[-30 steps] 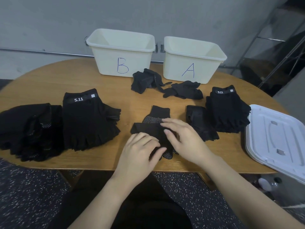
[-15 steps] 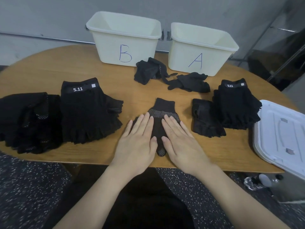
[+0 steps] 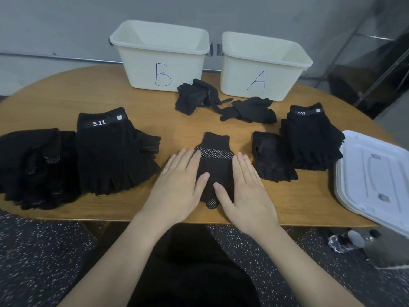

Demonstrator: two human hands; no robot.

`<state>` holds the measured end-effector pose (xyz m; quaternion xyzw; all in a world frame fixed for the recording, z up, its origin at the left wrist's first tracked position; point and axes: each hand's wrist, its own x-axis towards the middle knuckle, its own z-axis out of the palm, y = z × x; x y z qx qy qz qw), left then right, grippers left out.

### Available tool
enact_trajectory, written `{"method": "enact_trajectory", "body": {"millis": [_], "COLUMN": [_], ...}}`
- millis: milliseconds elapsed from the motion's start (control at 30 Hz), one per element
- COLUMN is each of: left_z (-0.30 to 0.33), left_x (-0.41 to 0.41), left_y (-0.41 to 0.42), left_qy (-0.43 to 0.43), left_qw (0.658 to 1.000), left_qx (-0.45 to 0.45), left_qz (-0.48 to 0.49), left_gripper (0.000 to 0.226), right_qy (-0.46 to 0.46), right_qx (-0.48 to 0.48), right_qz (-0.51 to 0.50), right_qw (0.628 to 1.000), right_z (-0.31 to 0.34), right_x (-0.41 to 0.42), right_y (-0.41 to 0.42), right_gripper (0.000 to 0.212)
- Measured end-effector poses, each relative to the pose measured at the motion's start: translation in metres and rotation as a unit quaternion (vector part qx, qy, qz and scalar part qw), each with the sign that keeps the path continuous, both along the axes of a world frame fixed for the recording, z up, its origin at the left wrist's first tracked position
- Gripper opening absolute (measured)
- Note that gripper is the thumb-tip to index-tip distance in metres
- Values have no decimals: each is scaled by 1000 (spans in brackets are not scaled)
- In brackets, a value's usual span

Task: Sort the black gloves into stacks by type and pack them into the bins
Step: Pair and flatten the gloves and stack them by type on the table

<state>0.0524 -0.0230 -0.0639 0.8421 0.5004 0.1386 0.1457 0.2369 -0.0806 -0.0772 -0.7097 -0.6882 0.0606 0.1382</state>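
A black dotted glove [image 3: 215,165] lies flat at the table's front centre. My left hand [image 3: 179,185] rests palm down on its left side and my right hand [image 3: 245,187] on its right side, fingers spread, holding nothing. A tall stack of fingerless 5.11 gloves [image 3: 112,151] sits to the left, with a heap of dotted gloves [image 3: 35,165] beside it. Another 5.11 stack [image 3: 309,136] and a single fingerless glove [image 3: 271,160] lie to the right. Loose gloves [image 3: 194,98] and another loose clump [image 3: 252,109] lie before bin B [image 3: 161,56] and bin A [image 3: 263,65].
A white plastic lid [image 3: 374,176] overhangs the table's right end. The wooden oval table [image 3: 88,89] stands against a grey wall. A metal rack [image 3: 376,69] stands at the far right. Speckled floor and crumpled bottles [image 3: 345,240] lie below the lid.
My hands went from folding the dotted glove to lying flat on it, then slid apart to its sides. The glove now lies smoothed out.
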Motion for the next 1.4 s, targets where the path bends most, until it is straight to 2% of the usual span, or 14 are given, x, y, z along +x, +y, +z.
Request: {"method": "enact_trajectory", "body": {"millis": [133,267,433,567,700,800,833,900,967,1000,1167,1300,1400], "left_z": [22,39,48,52,64,80,86,97,107,112,122,112,109], "left_x": [7,12,21,19,9,0,-2,-8,-15,-19,-56,-98,-124], "left_y": [24,44,54,50,39,29,26,19,11,7,-19,-48,-66], "left_qy": [26,38,50,31,-48,-112,-126,-153,-184,-204,-325,-468,-492], "left_qw": [999,998,991,991,987,976,973,967,960,955,930,865,851], "left_qx": [22,-33,-116,-121,-143,-168,-174,-178,-184,-187,-167,-175,-174], "left_qz": [-39,-45,-41,-51,-62,-83,-89,-103,-107,-105,-36,40,62], "left_gripper": [41,40,35,25,12,8,8,7,7,8,10,27,33], "right_qy": [31,19,13,16,69,136,179,253,300,322,434,521,549], "right_qx": [16,11,26,74,115,96,79,47,4,-17,-39,-44,-61], "right_qz": [16,15,4,10,68,105,106,106,118,126,138,132,127], "right_qw": [999,1000,1000,997,989,981,975,961,947,938,889,842,824], "right_z": [0,0,0,2,24,53,63,84,102,109,133,139,141], "right_x": [1,1,0,0,8,12,12,14,15,15,-15,-59,-94], "right_y": [-1,0,1,-4,-6,0,2,5,7,8,-1,-7,-3], "right_gripper": [75,69,74,75,83,82,75,49,21,15,9,12,13]}}
